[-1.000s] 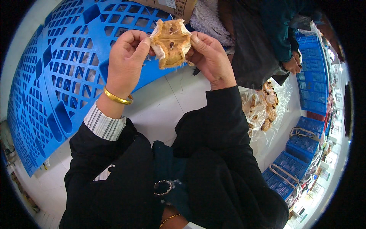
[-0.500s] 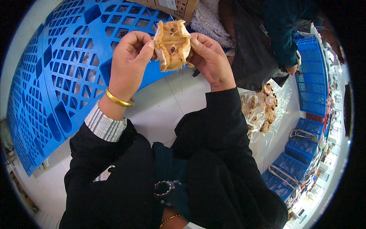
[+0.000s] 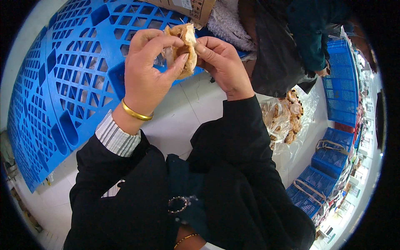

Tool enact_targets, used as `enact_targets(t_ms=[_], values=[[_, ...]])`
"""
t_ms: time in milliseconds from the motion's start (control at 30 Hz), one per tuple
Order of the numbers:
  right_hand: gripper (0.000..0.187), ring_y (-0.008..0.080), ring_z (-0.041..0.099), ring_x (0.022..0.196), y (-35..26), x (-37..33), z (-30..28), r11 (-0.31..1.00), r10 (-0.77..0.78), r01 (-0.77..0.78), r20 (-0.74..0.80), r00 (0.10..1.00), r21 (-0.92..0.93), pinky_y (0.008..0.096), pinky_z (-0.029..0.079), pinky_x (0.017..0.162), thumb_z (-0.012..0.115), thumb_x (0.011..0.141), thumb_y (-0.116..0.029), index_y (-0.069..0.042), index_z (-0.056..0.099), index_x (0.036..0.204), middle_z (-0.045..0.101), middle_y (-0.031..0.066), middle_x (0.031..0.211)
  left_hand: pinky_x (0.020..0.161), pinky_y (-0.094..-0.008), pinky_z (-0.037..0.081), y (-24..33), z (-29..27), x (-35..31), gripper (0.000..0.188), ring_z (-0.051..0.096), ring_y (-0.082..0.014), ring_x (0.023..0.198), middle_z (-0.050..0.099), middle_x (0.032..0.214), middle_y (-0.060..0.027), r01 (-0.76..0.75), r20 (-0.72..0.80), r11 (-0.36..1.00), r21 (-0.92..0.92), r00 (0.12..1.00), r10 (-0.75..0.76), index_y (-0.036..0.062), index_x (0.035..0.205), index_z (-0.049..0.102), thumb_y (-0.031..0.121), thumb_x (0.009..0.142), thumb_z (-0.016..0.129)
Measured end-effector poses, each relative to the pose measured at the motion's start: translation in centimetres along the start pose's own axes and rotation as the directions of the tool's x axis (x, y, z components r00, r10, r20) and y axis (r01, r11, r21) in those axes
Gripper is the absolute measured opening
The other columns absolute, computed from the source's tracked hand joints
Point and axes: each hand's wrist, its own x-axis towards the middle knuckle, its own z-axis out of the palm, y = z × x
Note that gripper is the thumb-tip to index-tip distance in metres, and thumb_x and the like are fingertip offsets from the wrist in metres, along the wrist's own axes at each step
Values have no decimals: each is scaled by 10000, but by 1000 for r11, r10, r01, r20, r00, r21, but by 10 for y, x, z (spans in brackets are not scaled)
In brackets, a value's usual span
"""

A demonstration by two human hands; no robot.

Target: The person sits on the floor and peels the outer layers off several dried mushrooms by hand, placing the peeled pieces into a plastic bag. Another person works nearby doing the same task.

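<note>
A small tan fabric piece with white fluffy edges (image 3: 191,61), like an unstuffed plush part turned inside out, is held up in front of me. My left hand (image 3: 146,68) has its left side, with the index finger and thumb closing over its open middle. My right hand (image 3: 223,62) pinches the right edge between thumb and fingers. The piece is bent into a curved, cupped shape, and its mesh-like inner face is partly covered by my left fingers.
A blue plastic lattice pallet (image 3: 79,89) stands at the left, below a cardboard box (image 3: 200,9) and grey fluffy cloth (image 3: 230,27). On the tiled floor, clear plastic holds several similar tan pieces (image 3: 295,112). Another person's dark sleeve (image 3: 310,37) and blue crates (image 3: 342,85) are at right.
The fabric piece was spread flat between both hands; now it is folded and turned. My left hand has moved right, its fingers reaching over the middle, and my right hand has shifted slightly left.
</note>
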Motion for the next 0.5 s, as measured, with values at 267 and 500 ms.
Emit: enact_targets(t_ms=[267,500], values=[[214,83,573,755,1,0,-4,989,-26,33,46,999,-147,238,492,740,585,894,-215,-23,616,983,605,10,838,693,-284,473,-5,2,-2,156,572,-212,778,559,875,-95,58,85,992,-115,995,-49,5,830,608,24,692,677],[217,75,513,691,-5,1,-18,985,-77,69,-43,996,-158,223,467,705,568,906,-221,-13,610,951,576,2,795,722,-247,475,-20,-7,2,93,579,-151,776,582,888,-68,328,198,886,-329,941,-275,-12,841,613,19,755,629]])
